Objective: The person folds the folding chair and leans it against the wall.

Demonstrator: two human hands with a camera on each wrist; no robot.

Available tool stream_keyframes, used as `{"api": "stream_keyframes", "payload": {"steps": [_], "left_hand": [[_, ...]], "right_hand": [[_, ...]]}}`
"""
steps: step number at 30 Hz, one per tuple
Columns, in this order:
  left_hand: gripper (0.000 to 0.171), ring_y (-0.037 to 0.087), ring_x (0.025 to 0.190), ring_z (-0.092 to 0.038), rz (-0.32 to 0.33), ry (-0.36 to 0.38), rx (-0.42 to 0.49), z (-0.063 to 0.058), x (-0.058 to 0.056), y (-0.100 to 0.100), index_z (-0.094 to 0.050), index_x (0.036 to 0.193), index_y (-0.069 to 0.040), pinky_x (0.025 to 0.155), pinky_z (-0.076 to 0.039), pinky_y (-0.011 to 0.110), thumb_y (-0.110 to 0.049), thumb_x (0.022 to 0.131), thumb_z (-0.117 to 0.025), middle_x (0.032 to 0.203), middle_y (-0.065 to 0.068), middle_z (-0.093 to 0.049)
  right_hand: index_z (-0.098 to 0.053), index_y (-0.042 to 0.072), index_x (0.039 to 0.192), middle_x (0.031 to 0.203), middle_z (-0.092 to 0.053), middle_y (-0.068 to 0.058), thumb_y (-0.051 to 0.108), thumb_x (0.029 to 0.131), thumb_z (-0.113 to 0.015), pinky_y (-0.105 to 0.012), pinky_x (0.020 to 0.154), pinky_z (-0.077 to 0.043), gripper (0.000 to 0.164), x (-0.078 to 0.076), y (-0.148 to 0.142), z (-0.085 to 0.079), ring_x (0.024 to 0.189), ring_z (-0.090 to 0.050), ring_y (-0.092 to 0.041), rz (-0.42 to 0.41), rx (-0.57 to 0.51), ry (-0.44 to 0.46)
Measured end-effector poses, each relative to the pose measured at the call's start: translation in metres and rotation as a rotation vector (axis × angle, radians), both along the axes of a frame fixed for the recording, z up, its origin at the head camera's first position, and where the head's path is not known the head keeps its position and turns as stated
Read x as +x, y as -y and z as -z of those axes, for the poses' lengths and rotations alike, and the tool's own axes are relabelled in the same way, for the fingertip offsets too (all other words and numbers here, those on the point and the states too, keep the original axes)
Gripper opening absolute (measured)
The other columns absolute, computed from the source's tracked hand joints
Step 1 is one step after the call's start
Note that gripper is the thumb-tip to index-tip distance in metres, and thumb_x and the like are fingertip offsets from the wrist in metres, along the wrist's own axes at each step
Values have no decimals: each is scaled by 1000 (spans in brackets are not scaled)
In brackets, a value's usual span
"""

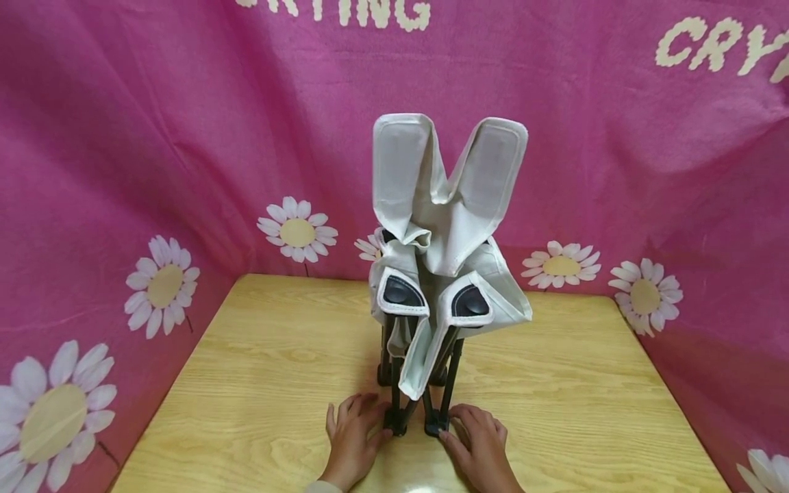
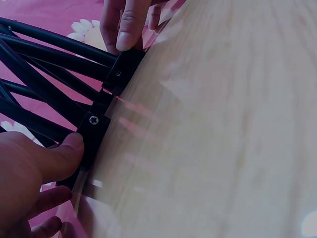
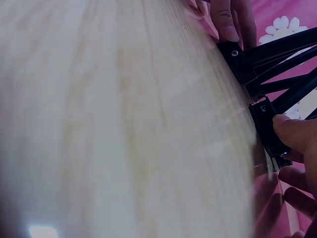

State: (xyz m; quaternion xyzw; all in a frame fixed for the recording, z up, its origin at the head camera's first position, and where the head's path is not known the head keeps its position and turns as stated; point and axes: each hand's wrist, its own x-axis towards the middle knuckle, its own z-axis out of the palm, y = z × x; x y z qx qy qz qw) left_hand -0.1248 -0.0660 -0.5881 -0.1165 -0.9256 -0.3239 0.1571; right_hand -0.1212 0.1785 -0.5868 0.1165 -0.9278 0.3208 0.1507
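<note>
A folding camp chair (image 1: 434, 226) with off-white fabric and black tube legs (image 1: 453, 370) stands upright on the table, its frame drawn narrow and its fabric folded inward. Its two near feet sit close together. With thumb in front and fingers at the outer side, my left hand (image 1: 354, 438) pinches the near left foot (image 2: 94, 129). On the other side, my right hand (image 1: 479, 441) pinches the near right foot (image 3: 267, 126) the same way. Both feet rest at the tabletop. Black corner pockets (image 1: 471, 301) show on the fabric; the far feet are partly hidden behind the front legs.
The chair stands on a light wood table (image 1: 277, 342). A pink cloth (image 1: 296, 123) with white daisies and pale letters hangs behind the table and along both sides.
</note>
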Motion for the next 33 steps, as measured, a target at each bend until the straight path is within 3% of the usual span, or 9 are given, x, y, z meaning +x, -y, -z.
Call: {"api": "stream_keyframes", "payload": {"steps": [5, 11, 16, 33], "left_hand": [[43, 34, 119, -44, -10, -41, -7, 0, -3, -1, -70, 115, -24, 97, -11, 71, -23, 72, -80, 123, 6, -59], [43, 34, 118, -44, -11, -36, 8, 0, -4, -2, -69, 115, -23, 97, -10, 71, -22, 73, -79, 123, 7, -59], [43, 34, 117, -45, -15, -45, 16, 1, -7, -3, -70, 115, -22, 96, -10, 72, -21, 73, -79, 123, 8, -60], [41, 33, 119, -43, -38, 3, 37, -1, -20, -8, -69, 115, -24, 99, -6, 71, -21, 76, -78, 124, 8, -59]], "right_hand": [[-66, 21, 105, 113, -62, 4, 31, 83, -76, -47, 87, -25, 27, -4, 1, -2, 110, -50, -19, -3, -9, 22], [-65, 24, 104, 112, -62, 6, 32, 83, -76, -46, 86, -24, 25, -6, 1, -3, 108, -51, -19, 2, -12, 44], [-66, 21, 103, 112, -62, 2, 28, 82, -78, -47, 86, -25, 25, -9, 2, -3, 107, -51, -20, 2, -8, 15], [-67, 19, 104, 114, -62, 0, 25, 82, -77, -51, 89, -23, 25, -21, 2, -3, 107, -51, -23, 13, -25, 16]]}}
